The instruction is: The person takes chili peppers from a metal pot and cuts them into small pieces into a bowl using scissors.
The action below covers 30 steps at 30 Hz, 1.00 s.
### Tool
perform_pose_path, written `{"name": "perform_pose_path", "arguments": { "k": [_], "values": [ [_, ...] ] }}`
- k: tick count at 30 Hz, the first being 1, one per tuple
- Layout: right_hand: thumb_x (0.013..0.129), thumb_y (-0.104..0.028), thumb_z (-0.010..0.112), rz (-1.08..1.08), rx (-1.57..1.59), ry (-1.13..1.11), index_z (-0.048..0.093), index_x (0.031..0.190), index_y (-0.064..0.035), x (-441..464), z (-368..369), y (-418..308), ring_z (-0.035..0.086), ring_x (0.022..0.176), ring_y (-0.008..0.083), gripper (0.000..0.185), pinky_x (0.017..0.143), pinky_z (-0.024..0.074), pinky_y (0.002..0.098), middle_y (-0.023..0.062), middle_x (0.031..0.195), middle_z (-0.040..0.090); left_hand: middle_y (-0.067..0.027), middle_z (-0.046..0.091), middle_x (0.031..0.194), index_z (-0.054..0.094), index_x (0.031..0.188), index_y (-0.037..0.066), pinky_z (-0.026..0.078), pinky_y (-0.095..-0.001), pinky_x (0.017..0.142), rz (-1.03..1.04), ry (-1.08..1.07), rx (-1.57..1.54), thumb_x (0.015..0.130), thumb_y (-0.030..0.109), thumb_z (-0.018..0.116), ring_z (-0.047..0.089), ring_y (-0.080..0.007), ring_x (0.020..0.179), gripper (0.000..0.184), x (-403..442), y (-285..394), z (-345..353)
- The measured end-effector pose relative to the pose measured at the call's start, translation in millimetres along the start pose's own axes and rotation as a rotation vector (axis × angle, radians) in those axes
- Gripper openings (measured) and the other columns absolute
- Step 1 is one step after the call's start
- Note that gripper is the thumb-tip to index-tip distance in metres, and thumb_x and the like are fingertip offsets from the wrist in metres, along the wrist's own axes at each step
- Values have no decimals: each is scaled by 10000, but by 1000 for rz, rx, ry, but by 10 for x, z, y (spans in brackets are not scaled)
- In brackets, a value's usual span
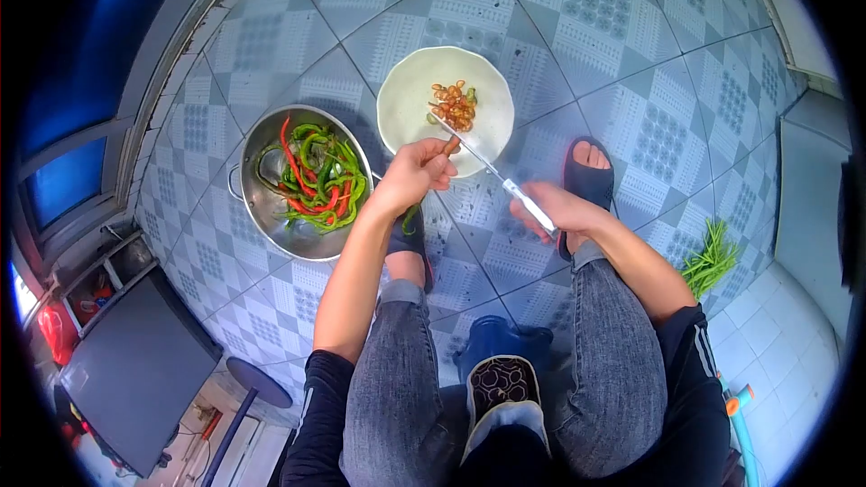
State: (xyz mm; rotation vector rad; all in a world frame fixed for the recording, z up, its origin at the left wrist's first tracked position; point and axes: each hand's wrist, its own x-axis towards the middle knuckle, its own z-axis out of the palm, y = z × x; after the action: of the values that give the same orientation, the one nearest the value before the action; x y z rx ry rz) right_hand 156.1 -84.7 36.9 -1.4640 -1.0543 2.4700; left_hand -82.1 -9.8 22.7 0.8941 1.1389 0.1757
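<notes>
Over the near edge of a white plate [403, 117], my left hand [415, 173] pinches a reddish-brown pepper piece [451, 145]. My right hand [555, 208] is wrapped round the white handle of scissors [492, 169]. Their metal blades reach up and left to the pepper piece. Cut reddish-brown pieces [458, 111] lie in a small heap on the plate, with a few greenish bits. Left of the plate, a steel pot [262, 215] holds whole red and green peppers [316, 171].
A bunch of green vegetables [713, 259] lies on the tiled floor at the right. Sandalled feet [588, 182] flank the space below the plate. A dark-topped cabinet [140, 370] stands at the lower left, near a round dark disc on a pole [259, 382].
</notes>
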Motion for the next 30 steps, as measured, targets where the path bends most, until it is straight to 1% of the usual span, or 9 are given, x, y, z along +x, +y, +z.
{"name": "perform_pose_path", "arguments": {
  "k": [4,8,10,17,19,23,25,28,30],
  "values": [
    [854,-225,483,-87,-24,-33,424,820,-75,-20,0,72,435,521,71,165,480,406,224,-20,633,413,-28,575,791,518,1110,14,479,-230,644,-6,16,-96,905,113,458,543,-83,667,235,5,-11,-8],
    [829,-205,509,-62,-36,-61,407,832,-81,4,-42,72,435,550,75,160,501,403,226,-11,665,420,-59,586,782,510,1106,-3,483,-239,597,-40,14,-93,898,97,465,550,-106,643,235,-17,40,31],
    [811,-533,520,-113,-118,-85,425,932,9,61,-72,143,481,554,81,563,469,388,221,26,703,491,-72,589,770,511,1102,-10,478,-237,574,-52,29,-92,895,88,466,544,-114,621,233,-17,50,47],
    [822,-522,516,-115,-180,-81,463,843,-1,16,-71,42,487,559,86,523,471,391,226,16,642,487,-76,595,778,491,1119,-9,491,-243,558,-72,-5,-85,892,102,485,554,-113,611,252,-15,33,14],
    [832,-237,512,-24,-52,-1,422,750,-67,-50,4,-56,436,446,73,208,404,355,189,-18,560,410,-77,596,778,493,1118,-8,492,-243,557,-81,-16,-76,891,103,487,553,-111,610,253,-8,32,4],
    [835,-267,517,22,-31,2,432,761,-61,-25,-2,27,443,462,79,235,419,369,199,-11,570,418,-75,597,776,499,1120,-6,496,-242,562,-95,10,-85,889,110,491,553,-110,608,259,-14,55,-1],
    [829,-261,531,-108,-124,18,433,789,-61,6,-3,101,444,474,82,227,431,378,211,-14,580,417,-76,598,775,499,1121,-6,497,-242,562,-95,22,-100,889,114,493,554,-111,607,261,-7,55,0],
    [828,-259,533,-124,-236,-5,426,825,-62,52,-31,163,444,484,84,224,440,384,219,-17,593,418,-77,602,776,502,1116,-7,499,-242,560,-98,38,-88,889,121,495,558,-113,610,261,-4,48,1],
    [832,-249,519,-133,-205,9,425,824,-63,48,-16,145,447,488,80,209,441,385,216,-19,595,418,-80,606,776,502,1114,-9,500,-243,558,-98,16,-68,889,127,497,563,-116,613,263,-11,66,18]
  ]
}}
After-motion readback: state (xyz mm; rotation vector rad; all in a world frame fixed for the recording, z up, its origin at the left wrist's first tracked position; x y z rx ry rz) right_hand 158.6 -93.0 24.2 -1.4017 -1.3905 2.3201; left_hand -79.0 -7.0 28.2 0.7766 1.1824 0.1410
